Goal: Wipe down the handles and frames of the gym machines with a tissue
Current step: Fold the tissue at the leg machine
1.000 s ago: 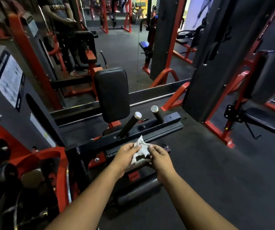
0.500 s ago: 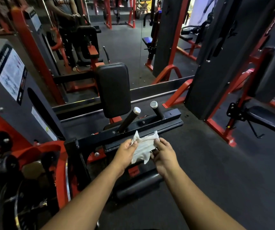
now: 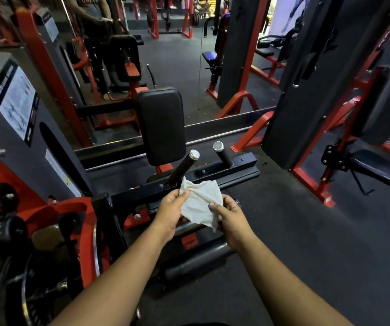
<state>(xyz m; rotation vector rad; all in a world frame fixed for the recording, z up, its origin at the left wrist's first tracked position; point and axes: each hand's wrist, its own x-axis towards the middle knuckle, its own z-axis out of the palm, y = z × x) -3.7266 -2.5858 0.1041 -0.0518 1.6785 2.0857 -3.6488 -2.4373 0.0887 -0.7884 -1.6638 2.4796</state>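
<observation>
Two hands grip one white tissue, which is spread open between them in the air in front of the machine. The left hand pinches the tissue's upper left corner between thumb and fingers; the right hand pinches its right edge, thumb on the near face. The cloth is crumpled, its lower corner hanging free.

Just beyond the tissue runs the black crossbar of the machine frame. Two black handles rise from it, each with a metal cap: the near handle tilts left of the tissue's top edge, the far handle stands to the right. Behind them a black back pad stands upright. A grey weight housing with a printed label stands at left. Red frames and dark rubber flooring surround the station.
</observation>
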